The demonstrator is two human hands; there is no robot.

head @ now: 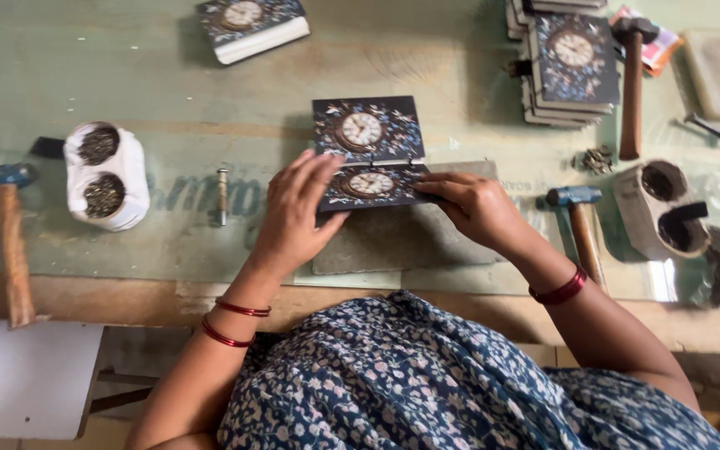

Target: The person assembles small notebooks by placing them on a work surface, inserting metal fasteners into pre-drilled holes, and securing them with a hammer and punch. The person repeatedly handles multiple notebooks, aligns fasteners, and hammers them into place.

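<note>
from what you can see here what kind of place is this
Probably a small craft workshop bench: hammers lie about, a stack of clock-printed covers waits, and both hands hold a folded cover on a stone slab.

Worktop (168,75) surfaced in pale green, worn and scuffed, with a bare wooden front edge (127,300). A white board (22,379) sits below the edge at lower left. Soft, even daylight; faint shadows. Walls, windows and floor not visible.
</note>
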